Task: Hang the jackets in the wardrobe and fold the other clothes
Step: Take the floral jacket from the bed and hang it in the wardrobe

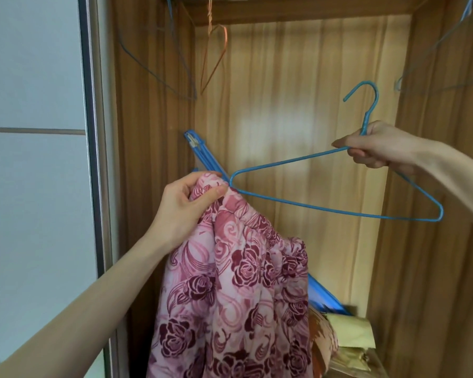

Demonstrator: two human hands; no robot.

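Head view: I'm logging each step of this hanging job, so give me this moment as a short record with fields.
setting: open wooden wardrobe
left hand: grips top of pink rose-print quilted jacket
right hand: holds blue wire hanger below its hook
hanger vs jacket: left tip at the gripped fabric, not threaded in
also hanging: orange wire hanger, empty
stage: jacket not yet hung

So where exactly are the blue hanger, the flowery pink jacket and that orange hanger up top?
blue wire hanger [339, 211]: head view, on its bottom bar.
pink floral jacket [238, 290]: head view, on the hanging cloth.
orange wire hanger [216, 61]: head view, on its right side wire.
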